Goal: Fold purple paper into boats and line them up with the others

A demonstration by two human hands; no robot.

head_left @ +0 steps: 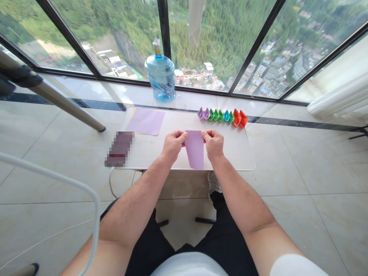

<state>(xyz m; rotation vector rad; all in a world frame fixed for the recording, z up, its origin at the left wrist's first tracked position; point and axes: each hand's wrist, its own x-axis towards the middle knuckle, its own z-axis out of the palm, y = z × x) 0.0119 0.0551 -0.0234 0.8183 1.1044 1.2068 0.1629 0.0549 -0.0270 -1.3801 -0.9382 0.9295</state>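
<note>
A folded sheet of lilac paper (pixel 194 150) hangs over the small white table (pixel 230 153). My left hand (pixel 173 145) pinches its top left corner and my right hand (pixel 214 143) pinches its top right corner, fingers closed on the upper edge. A stack of flat paper sheets (pixel 145 121), lilac on top, lies at the table's far left. A row of several folded paper shapes (pixel 222 115), purple, green, blue and orange, lines the far right edge.
A blurred dark flat object (pixel 120 148) lies at the table's left edge. A large blue water jug (pixel 160 76) stands on the floor by the window behind the table. A slanted metal pole (pixel 57 100) crosses at left. My legs and one shoe (pixel 213 183) are below the table.
</note>
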